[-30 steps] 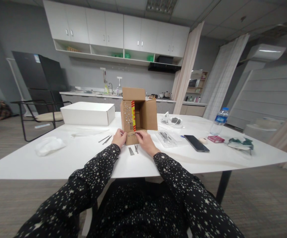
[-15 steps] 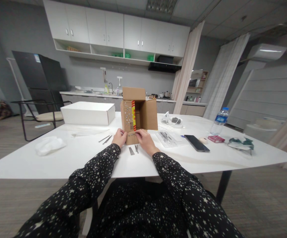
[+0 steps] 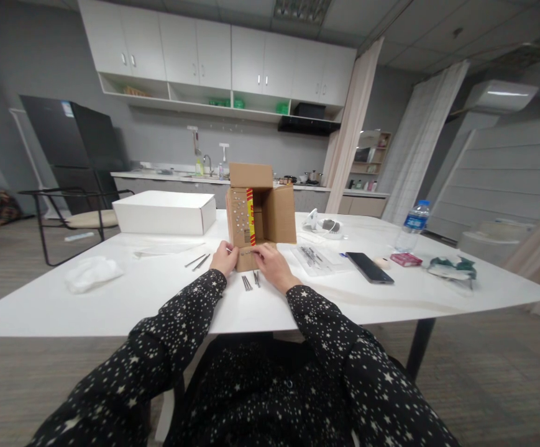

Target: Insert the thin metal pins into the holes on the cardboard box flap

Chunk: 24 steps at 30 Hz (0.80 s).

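Head view: barely any change; work stays at the near cardboard flap [image 3: 246, 264], left hand [image 3: 224, 258] and right hand [image 3: 272, 265] curled, grip unclear.

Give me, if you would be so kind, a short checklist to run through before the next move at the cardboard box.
1. Box open towards the person: ok, flaps spread.
2. Left hand at the box: ok, by the left edge of the lower flap.
3. Right hand gripping something: cannot tell, too small at the fingertips.
4. Loose metal pins near the hands: ok, on the table before the box.
5. Bottle upright and capped: ok.
6. Phone apart from both hands: ok.
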{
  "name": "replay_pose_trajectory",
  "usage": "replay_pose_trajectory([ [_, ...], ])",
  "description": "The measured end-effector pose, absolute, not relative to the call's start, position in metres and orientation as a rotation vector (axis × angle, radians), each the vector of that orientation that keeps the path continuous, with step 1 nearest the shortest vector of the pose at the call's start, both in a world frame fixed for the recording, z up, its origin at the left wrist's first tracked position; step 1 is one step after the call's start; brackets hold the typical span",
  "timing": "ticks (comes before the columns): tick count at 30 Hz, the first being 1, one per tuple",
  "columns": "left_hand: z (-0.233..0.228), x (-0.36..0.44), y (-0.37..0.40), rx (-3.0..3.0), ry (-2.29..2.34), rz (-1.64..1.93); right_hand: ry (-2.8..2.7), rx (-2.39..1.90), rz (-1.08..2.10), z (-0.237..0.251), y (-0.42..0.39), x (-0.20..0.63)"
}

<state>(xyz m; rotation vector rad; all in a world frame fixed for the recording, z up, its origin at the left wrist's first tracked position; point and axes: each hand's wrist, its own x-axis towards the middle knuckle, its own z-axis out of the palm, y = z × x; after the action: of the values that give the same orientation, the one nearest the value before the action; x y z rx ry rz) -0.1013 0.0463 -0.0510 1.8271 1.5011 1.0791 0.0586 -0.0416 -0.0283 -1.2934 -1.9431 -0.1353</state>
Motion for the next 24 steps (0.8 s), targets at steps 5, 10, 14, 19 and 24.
replay_pose_trajectory([
  [5, -0.054, -0.102, 0.050, 1.817, 1.479, 1.083, -1.949, -1.286, -0.116, -0.029, -0.041, 0.059],
  [10, -0.058, -0.102, 0.053, 1.796, 1.457, 1.100, -1.956, -1.314, -0.082, -0.033, -0.039, 0.060],
  [14, -0.058, -0.102, 0.053, 1.804, 1.451, 1.105, -1.989, -1.346, -0.087, -0.038, -0.037, 0.061],
  [19, -0.056, -0.101, 0.050, 1.791, 1.455, 1.092, -1.992, -1.351, -0.043, -0.039, -0.039, 0.063],
  [24, -0.054, -0.101, 0.047, 1.790, 1.460, 1.072, -1.986, -1.319, 0.023, -0.035, -0.046, 0.069],
])
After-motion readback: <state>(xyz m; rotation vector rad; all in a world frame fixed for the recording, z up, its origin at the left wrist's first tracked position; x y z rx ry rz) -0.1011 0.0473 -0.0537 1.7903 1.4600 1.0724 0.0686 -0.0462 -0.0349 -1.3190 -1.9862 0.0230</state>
